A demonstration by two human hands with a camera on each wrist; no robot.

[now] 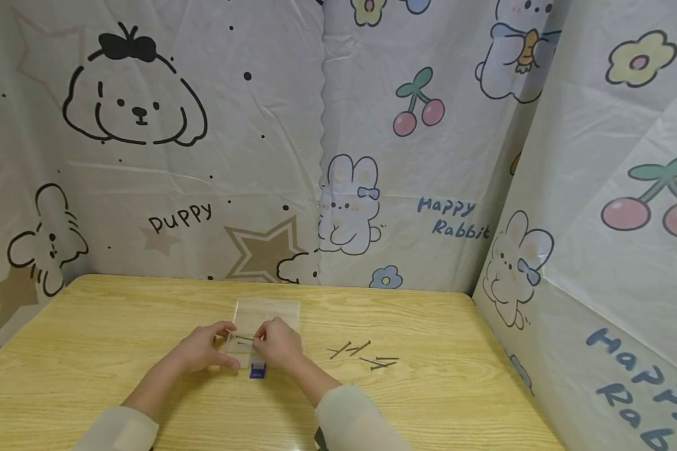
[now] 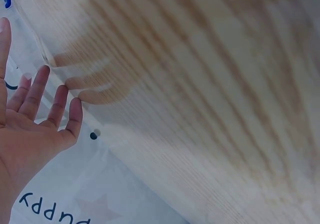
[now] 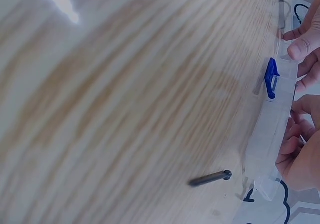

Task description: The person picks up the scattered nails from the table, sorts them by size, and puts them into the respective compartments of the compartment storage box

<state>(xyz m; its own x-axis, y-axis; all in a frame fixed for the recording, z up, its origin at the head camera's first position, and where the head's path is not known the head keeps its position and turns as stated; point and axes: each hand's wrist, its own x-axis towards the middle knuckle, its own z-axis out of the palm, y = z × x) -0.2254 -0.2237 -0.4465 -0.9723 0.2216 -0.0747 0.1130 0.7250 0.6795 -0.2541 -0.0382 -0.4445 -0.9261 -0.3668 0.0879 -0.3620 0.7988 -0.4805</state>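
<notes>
A clear plastic box [image 1: 239, 357] lies on the table with its transparent lid [image 1: 265, 307] raised at the far side and a blue latch [image 1: 257, 371] at the front. At the box's left side, my left hand [image 1: 203, 347] rests with fingers spread and the thumb by the front left corner. My right hand [image 1: 279, 343] is over the box, its thumb and fingertips pinching the end of a dark nail [image 1: 244, 338]. A second thin nail [image 1: 242, 343] shows just below it, inside the box. The right fingers hide part of the box.
Several loose nails [image 1: 379, 362] lie on the wooden table [image 1: 429, 401] to the right of the box. One nail [image 3: 210, 179] shows close up in the right wrist view. A printed cloth [image 1: 248, 156] hangs behind the table and along its right side.
</notes>
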